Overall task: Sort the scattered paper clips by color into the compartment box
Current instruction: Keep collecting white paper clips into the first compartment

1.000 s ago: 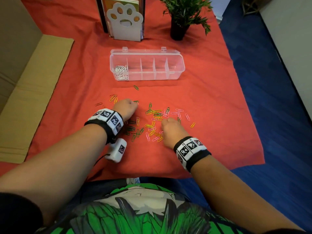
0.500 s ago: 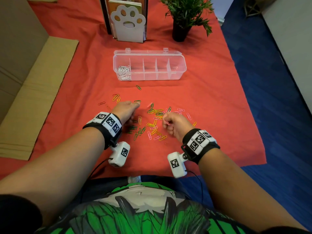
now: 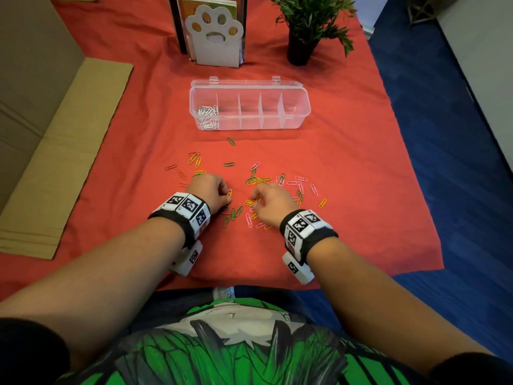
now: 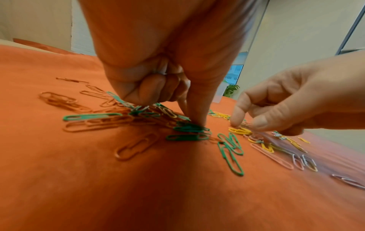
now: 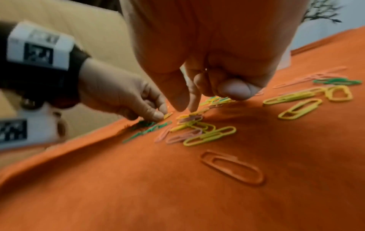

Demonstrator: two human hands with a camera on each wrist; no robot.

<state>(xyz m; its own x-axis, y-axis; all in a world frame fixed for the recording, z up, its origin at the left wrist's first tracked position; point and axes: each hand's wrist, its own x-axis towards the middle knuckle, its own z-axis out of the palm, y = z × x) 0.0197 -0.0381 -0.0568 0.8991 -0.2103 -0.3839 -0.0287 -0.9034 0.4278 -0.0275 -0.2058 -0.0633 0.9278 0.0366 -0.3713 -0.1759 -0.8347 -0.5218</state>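
Green, yellow, pink and orange paper clips (image 3: 259,180) lie scattered on the red cloth in front of me. My left hand (image 3: 228,197) has its fingers curled. In the left wrist view its thumb and forefinger (image 4: 192,120) come down on a green clip (image 4: 187,129) and pinch it. My right hand (image 3: 256,197) is just beside it. Its thumb and forefinger (image 5: 185,107) pinch at a yellow clip (image 5: 189,116) in the pile, with the other fingers curled. The clear compartment box (image 3: 302,107) stands open farther back. White clips (image 3: 206,116) fill its leftmost compartment.
A paw-shaped white stand (image 3: 215,37) and a potted plant (image 3: 302,29) sit behind the box. Flat cardboard (image 3: 63,151) lies at the left edge of the cloth. Blue floor (image 3: 444,162) begins past the cloth's right edge.
My right hand was lifted and turned half a second ago; it has come back down onto the pile, palm down. My left hand has drawn nearer and rightward, onto the green clips.
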